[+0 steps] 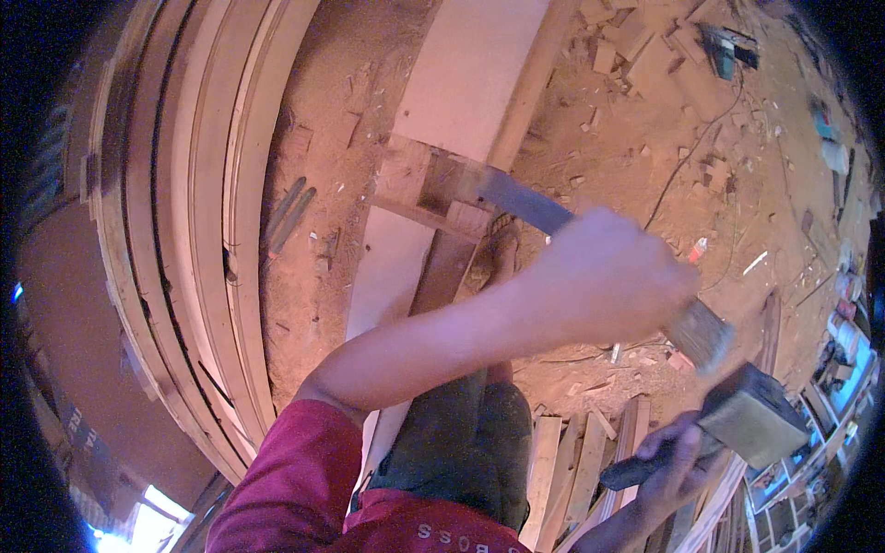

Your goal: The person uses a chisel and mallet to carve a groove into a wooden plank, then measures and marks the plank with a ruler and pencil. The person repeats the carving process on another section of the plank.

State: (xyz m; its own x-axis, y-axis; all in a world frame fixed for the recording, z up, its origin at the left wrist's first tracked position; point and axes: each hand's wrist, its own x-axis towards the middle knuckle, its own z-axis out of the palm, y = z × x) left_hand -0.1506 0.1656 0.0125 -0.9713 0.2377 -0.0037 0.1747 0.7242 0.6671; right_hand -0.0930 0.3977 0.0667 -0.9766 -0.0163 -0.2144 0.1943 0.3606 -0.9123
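My left hand is closed around a long chisel, its worn handle end sticking out below my fist at the right. The blade's tip rests at or just over a squarish cut-out in a pale timber that runs up the middle of the view; I cannot tell if it touches. My right hand, lower right, grips the dark handle of a hammer with a big blocky head, held below the chisel's handle end. My left forearm crosses over part of the timber.
Long stacked boards line the left side. Two narrow bar-like tools lie on the dirt beside them. Wood offcuts, a dark power tool and a cord are on the ground at right. More slats lie near my legs.
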